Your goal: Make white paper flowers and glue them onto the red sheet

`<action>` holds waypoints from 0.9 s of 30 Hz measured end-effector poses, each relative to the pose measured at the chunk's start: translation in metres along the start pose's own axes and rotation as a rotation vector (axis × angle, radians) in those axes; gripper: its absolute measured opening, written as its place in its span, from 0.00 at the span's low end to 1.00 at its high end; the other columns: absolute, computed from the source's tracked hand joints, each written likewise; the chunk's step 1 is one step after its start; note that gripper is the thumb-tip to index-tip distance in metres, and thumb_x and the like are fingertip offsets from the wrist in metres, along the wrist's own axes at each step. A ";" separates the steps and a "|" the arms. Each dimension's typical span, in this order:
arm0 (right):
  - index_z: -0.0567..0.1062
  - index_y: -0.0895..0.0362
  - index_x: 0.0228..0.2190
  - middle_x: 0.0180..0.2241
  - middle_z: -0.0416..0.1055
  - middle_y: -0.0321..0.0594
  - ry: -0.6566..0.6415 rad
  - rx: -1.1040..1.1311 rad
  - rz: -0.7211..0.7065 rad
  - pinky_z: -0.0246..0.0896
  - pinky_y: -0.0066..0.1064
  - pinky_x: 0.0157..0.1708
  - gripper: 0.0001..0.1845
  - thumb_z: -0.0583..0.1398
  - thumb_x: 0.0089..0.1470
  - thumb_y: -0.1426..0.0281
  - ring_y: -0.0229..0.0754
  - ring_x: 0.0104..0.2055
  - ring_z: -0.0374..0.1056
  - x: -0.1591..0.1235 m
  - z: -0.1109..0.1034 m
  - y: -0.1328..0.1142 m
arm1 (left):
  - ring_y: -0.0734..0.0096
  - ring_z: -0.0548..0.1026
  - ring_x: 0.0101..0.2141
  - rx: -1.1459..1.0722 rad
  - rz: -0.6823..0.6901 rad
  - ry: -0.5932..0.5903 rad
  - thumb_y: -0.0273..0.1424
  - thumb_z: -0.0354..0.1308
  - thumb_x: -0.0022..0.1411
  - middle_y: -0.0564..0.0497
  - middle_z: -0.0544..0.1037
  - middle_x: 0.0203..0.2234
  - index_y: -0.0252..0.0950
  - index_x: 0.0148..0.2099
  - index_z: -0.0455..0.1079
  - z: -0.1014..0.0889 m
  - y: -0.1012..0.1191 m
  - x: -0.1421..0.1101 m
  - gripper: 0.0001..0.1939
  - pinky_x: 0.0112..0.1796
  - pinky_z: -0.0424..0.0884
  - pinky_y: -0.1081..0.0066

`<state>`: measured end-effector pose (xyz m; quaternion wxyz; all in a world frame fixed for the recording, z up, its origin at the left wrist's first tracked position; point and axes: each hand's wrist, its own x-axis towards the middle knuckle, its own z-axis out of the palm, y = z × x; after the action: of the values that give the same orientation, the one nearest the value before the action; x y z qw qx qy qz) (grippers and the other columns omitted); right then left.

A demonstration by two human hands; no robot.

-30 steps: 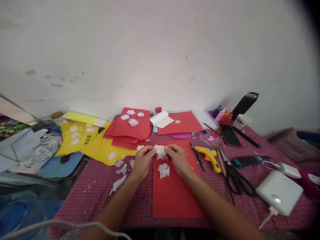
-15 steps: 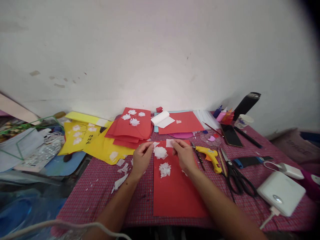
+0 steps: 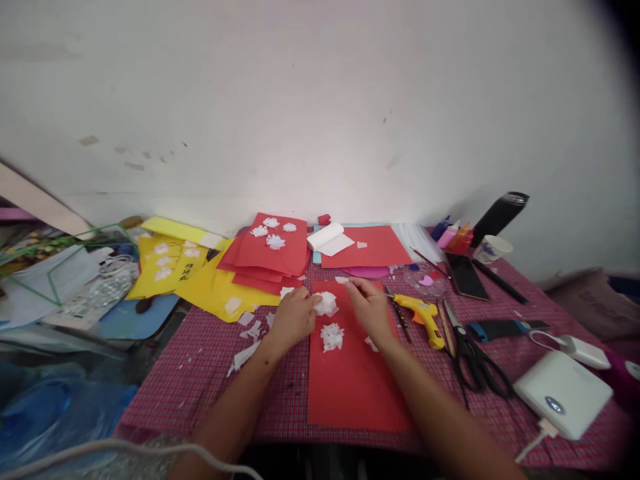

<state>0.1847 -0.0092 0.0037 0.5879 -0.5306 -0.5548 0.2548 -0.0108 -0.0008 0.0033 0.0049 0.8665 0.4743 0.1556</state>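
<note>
- A column of black handwritten characters (image 3: 188,271) runs down the yellow sheet (image 3: 146,281) at the left, beside its pale blossoms; they are too small to read surely.
- Lettering on the greyish bag (image 3: 575,317) at the far right is too blurred to read.
- The yellow glue gun (image 3: 421,312) bears a small marking on its body, not legible; the white box (image 3: 565,390) shows a display (image 3: 555,405) whose figures cannot be made out.
- The paper cup (image 3: 493,249) carries a dark printed pattern.
- Both forearms come in from the bottom edge and slant inward, so the hands face each other over the upper part of the red sheet (image 3: 357,397), backs upward.
- The left hand (image 3: 295,316) has its fingers curled, a fingertip at the left edge of the upper white paper cluster (image 3: 328,305); whether it grips or merely touches, I cannot tell.
- The right hand (image 3: 368,305) pinches a white paper piece (image 3: 342,280) between thumb and finger, above and to the right of that cluster.
- The lower white paper cluster (image 3: 332,338) lies on the red sheet, between the wrists.
- White scraps (image 3: 244,356) lie on the checked tablecloth (image 3: 215,393) beside the left forearm.
</note>
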 end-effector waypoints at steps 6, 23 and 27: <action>0.77 0.55 0.36 0.36 0.75 0.42 -0.067 -0.228 -0.252 0.62 0.37 0.43 0.10 0.55 0.60 0.67 0.45 0.40 0.69 -0.001 0.005 0.007 | 0.61 0.66 0.38 0.042 0.024 -0.060 0.24 0.49 0.60 0.46 0.67 0.34 0.42 0.48 0.71 -0.006 0.003 -0.001 0.17 0.38 0.62 0.65; 0.77 0.55 0.35 0.35 0.75 0.45 -0.432 -0.681 -0.498 0.60 0.37 0.44 0.11 0.54 0.60 0.72 0.45 0.40 0.67 -0.005 0.019 0.014 | 0.65 0.70 0.42 -0.260 -0.074 0.212 0.21 0.47 0.60 0.46 0.74 0.39 0.38 0.50 0.72 -0.014 -0.022 0.000 0.19 0.44 0.66 0.68; 0.77 0.56 0.35 0.35 0.75 0.45 -0.546 -0.708 -0.529 0.59 0.37 0.45 0.09 0.56 0.59 0.71 0.45 0.41 0.67 -0.008 0.016 0.010 | 0.66 0.72 0.41 -0.315 -0.239 0.379 0.21 0.47 0.58 0.47 0.76 0.39 0.36 0.47 0.74 -0.018 -0.051 0.002 0.18 0.44 0.67 0.68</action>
<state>0.1705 -0.0074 -0.0110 0.2507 -0.4528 -0.8553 0.0233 -0.0563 0.0261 0.0128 0.0692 0.7482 0.5357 0.3852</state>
